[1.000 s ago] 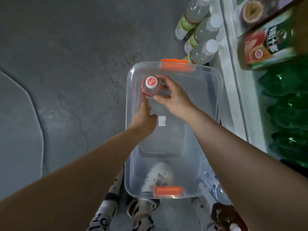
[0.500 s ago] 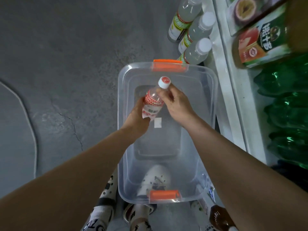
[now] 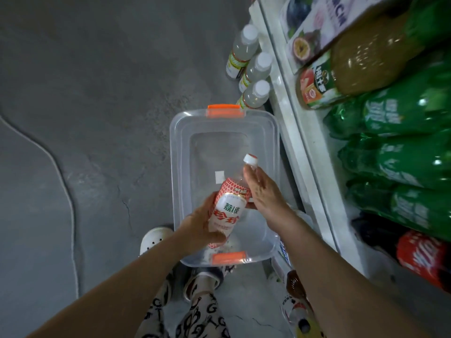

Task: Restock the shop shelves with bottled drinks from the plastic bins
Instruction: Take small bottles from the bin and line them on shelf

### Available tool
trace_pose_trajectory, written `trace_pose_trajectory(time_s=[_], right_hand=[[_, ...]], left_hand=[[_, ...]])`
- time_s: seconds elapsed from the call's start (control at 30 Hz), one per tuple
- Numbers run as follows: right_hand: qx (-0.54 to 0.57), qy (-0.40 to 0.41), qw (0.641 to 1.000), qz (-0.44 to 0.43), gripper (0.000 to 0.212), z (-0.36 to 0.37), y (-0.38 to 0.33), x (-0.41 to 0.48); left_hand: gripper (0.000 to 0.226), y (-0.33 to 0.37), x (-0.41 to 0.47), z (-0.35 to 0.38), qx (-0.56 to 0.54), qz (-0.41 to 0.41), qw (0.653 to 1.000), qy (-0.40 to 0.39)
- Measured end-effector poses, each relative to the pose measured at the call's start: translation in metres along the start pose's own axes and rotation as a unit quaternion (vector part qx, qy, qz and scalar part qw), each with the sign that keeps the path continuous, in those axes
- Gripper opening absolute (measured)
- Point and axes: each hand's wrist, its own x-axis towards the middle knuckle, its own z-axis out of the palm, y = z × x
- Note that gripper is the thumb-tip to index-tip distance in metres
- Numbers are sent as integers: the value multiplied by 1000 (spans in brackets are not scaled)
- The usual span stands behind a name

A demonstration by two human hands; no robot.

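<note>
My left hand (image 3: pixel 202 223) is wrapped round the bottom half of the bottle (image 3: pixel 228 213) and holds it tight. My right hand (image 3: pixel 264 193) is just next to it at 2 o'clock. Its fingers look straight and lie along the bottle's neck, so I think it only rests there and steadies it. My two hands are close together, with the bottle between them.

A second ago the bottle stood up straight at the far end of the bin (image 3: pixel 176 167), and all I saw was its cap. Now it is up out of the bin and closer to me. It is tipped over so I can read the label, and the cap (image 3: pixel 250 159) points to 1 o'clock.

That means the picking up is done. I think this is the last bottle from this bin, since I see no other one in it.

Past the bin, at 12 o'clock, three pale bottles (image 3: pixel 253 69) stand on the floor. The shelf (image 3: pixel 292 118) runs along at 3 o'clock, full of green bottles (image 3: pixel 402 154). Next I need to swing the bottle that way and find a gap for it.
</note>
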Motion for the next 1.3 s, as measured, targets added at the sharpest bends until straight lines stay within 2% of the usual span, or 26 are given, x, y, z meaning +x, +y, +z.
trace_pose_trajectory(time_s=[0.17, 0.37, 0.47, 0.63, 0.8, 0.93, 1.17, 1.3], right_hand=[[46, -24, 999, 10, 44, -14, -25, -77], [89, -16, 996, -26, 28, -35, -74, -175], [110, -9, 993, -46, 27, -47, -99, -229], [154, 43, 983, -95, 32, -65, -134, -330], [188, 101, 970, -115, 33, -68, -147, -418], [239, 193, 942, -133, 35, -53, -150, -482], [318, 347, 870, -145, 28, -8, -142, -588], [356, 397, 831, -158, 18, 12, -123, -653]], left_hand=[[107, 44, -64, 1, 16, 13, 999, -26], [101, 120, -163, 10, 36, 42, 997, -48], [98, 155, -213, 14, 69, 76, 994, -43], [105, 200, -288, 26, 133, 115, 983, -45], [104, 231, -347, 37, 167, 151, 968, -106], [97, 252, -396, 43, 208, 193, 947, -154], [89, 273, -479, 63, 283, 234, 901, -230], [98, 272, -515, 86, 333, 258, 862, -283]])
